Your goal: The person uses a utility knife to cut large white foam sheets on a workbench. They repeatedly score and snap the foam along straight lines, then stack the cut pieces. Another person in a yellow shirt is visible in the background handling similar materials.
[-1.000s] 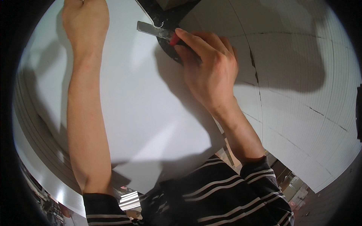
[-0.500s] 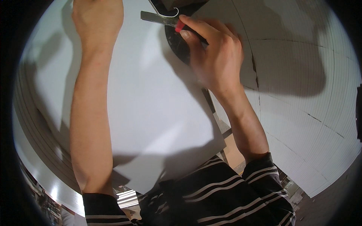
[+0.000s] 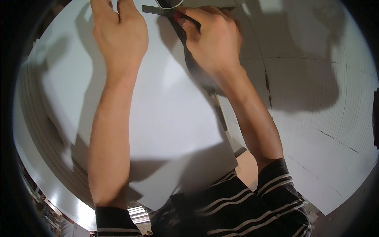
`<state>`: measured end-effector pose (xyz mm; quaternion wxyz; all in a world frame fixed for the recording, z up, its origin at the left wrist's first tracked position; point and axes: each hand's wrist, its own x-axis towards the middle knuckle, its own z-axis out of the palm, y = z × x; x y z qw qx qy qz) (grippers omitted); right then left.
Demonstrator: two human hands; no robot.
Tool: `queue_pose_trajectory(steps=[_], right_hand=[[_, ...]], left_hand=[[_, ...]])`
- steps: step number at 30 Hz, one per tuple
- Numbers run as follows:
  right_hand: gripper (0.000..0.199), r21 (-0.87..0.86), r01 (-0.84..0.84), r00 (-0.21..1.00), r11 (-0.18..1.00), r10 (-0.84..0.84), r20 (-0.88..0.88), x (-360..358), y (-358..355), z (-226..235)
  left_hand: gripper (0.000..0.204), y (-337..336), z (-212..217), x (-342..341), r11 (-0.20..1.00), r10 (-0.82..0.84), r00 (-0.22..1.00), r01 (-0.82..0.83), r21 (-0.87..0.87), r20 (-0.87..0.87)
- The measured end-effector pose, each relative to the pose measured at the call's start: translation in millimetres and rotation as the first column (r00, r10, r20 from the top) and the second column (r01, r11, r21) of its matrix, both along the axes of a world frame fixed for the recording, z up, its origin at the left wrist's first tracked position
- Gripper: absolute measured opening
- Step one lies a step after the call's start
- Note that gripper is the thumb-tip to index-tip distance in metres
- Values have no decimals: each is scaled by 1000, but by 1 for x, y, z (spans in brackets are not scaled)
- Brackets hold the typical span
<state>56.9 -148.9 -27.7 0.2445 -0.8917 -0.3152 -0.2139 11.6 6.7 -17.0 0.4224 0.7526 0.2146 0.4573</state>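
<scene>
My left hand lies palm down on a large white panel, fingers stretched away and apart, their tips cut off by the upper edge of the view. In my right hand, a long flat metal tool with a red part near the fingers is pinched between thumb and fingers. It lies across the panel's right edge, and its other end shows beyond my knuckles. A thin white curled strip rises beside the blade. Whether the tool is a file or a scraper I cannot tell.
Stacked white panels show beneath at the left, beside a shiny metal rim. To the right stand tightly stacked light boards, with a narrow dark gap before them. My striped shirt is close to the panel's near corner.
My right hand has slid farther away and slightly left with the tool, and the curled strip has moved with it. My left hand has come nearer and to the right on the panel.
</scene>
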Motion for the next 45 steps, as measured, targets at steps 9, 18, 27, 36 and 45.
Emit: queue_pose_trajectory(steps=[9, 18, 27, 36, 45], right_hand=[[21, -54, -28, 996, 998, 23, -81, 42, 50, 25], [22, -74, 41, 995, 996, -47, -84, 73, 81, 11], [22, -33, 40, 989, 999, -44, -142, 87, 102, 11], [18, -172, 113, 959, 979, -153, -237, 107, 132, 13], [58, -318, -220, 568, 922, -144, -810, 143, -17, -127]], left_hand=[[43, 5, 2, -8, 989, -140, 990, 141, -51, 21], [45, -2, 1, -7, 988, -130, 990, 125, -89, -54], [44, -2, 3, -5, 991, -127, 989, 124, -53, -74], [47, -1, 3, 1, 987, -147, 984, 140, -74, -97], [64, -9, -2, 1, 834, 149, 733, 267, 482, -664]])
